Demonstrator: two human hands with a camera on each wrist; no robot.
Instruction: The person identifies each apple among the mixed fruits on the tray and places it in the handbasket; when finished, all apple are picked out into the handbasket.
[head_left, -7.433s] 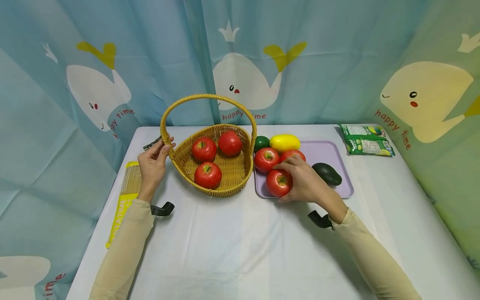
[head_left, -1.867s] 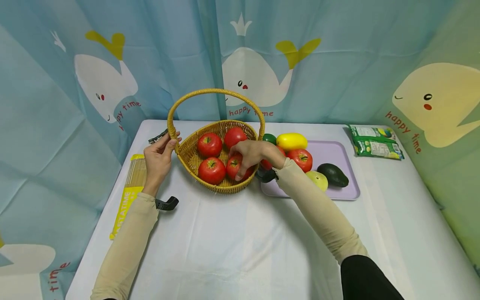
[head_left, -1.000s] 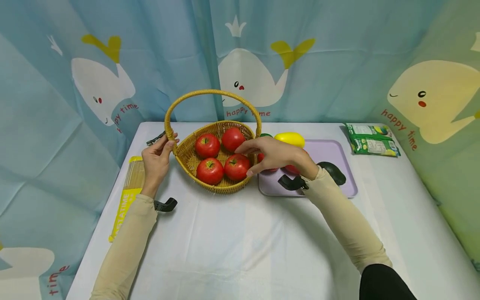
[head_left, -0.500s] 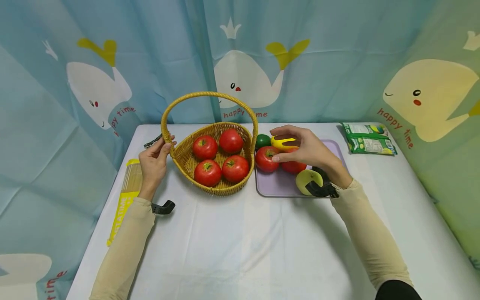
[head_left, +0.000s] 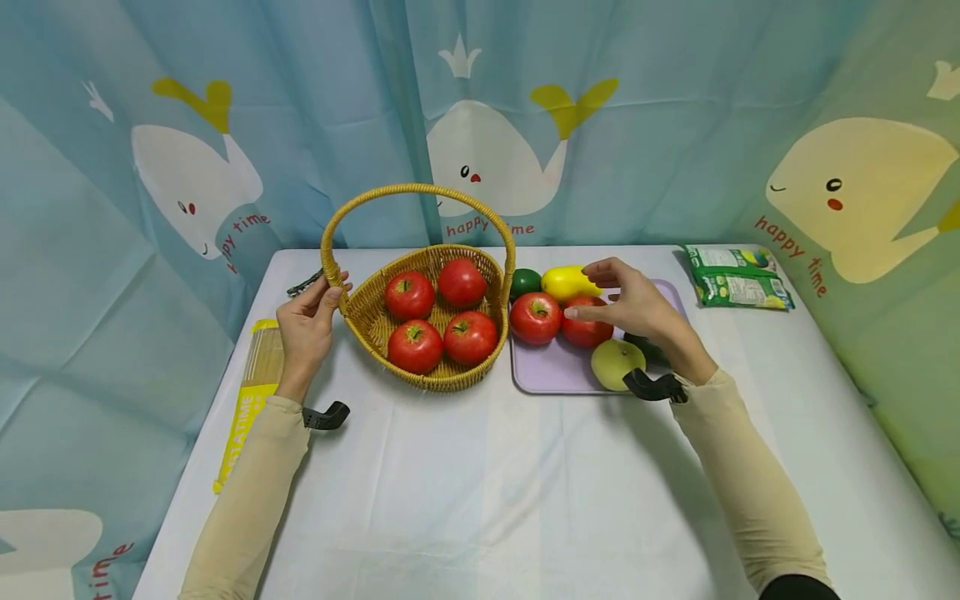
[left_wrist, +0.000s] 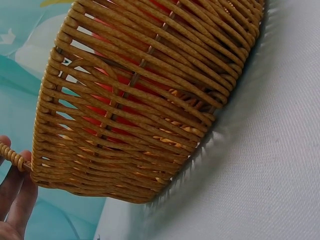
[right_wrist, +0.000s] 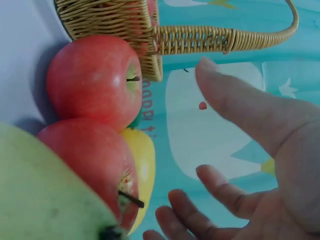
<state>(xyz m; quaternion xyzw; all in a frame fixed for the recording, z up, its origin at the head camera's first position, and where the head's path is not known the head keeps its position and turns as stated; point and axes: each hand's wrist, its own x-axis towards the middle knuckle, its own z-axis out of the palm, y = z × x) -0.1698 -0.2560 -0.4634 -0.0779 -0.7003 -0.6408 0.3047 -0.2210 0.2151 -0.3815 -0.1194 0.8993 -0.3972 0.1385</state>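
Standing upright on the white table [head_left: 450, 483], the wicker basket [head_left: 367, 333] is just left of the lilac tray [head_left: 551, 379]; the left hand [head_left: 306, 333] pinches the foot of its arched handle [head_left: 416, 188], presumably to keep it steady. Golden-brown and closely woven, the basket narrows toward its left end and holds four glossy apples [head_left: 416, 347]. Over the tray the right hand [head_left: 637, 304] holds nothing, thumb and fingers spread, perhaps to leave room around one of two more red apples [head_left: 536, 318]. Near these lie a yellow fruit [head_left: 566, 283] and a pale green fruit [head_left: 617, 365]; a green packet [head_left: 738, 277] rests farther right
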